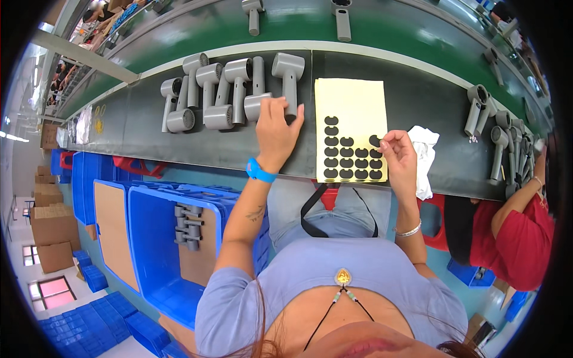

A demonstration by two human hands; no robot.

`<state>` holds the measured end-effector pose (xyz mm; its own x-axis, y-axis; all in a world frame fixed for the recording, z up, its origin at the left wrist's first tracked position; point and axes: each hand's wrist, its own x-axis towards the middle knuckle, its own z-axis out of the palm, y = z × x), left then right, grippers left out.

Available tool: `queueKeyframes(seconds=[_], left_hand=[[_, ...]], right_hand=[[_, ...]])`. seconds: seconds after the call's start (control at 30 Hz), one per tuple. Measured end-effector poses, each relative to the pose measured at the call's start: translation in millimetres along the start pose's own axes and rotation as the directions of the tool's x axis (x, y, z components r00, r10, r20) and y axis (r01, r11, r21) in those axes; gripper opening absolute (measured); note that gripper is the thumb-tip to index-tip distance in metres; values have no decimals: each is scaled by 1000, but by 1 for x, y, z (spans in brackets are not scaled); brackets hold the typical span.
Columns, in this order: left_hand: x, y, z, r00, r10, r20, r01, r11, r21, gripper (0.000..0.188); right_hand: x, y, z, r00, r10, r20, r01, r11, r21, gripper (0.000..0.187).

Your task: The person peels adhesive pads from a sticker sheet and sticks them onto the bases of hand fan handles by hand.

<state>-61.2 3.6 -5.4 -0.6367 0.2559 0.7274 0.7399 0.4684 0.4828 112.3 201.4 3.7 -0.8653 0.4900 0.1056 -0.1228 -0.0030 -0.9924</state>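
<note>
My left hand (278, 132), a blue band at its wrist, reaches over the row of dryers. Its fingers and thumb are apart around the lower handle end of a grey hair dryer body (289, 76); whether they touch it I cannot tell. Another dryer body (255, 106) lies partly behind those fingers. To the right, my right hand (401, 156) pinches the edge of a black oval sticker (375, 141) with notched sides. That sticker is at the right side of a yellow backing sheet (351, 101), which bears several more black stickers in columns below its bare upper part.
More grey dryer bodies (209, 77) lie along the dark bench (140, 113). A crumpled white cloth (424, 156) is beside my right hand. Beyond runs a green conveyor (394, 36) with dryer parts. Blue bins (155, 250) stand below left; a co-worker in red (519, 250) is at right.
</note>
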Motion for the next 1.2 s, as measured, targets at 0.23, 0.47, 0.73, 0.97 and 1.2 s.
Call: queueKeyframes(seconds=[0.23,0.47,0.73,0.97,1.2], left_hand=[[-9,-20,-9,997,64,33,-71,947,312,31],[-1,-22,-1,998,-34,43,15,921,390,23],[-2,-22,-1,988,-143,58,117,938,326,28],[-7,-28,-1,987,-161,19,149,948,282,28],[0,-19,3,996,-89,8,87,989,119,31]], right_hand=[[41,-9,10,997,-58,46,64,985,-159,18],[193,-1,55,869,-448,209,477,650,-592,37],[324,25,241,808,-441,391,589,588,-555,69],[352,44,336,884,-216,414,452,620,-641,91],[406,22,235,786,-571,237,587,566,-579,92]])
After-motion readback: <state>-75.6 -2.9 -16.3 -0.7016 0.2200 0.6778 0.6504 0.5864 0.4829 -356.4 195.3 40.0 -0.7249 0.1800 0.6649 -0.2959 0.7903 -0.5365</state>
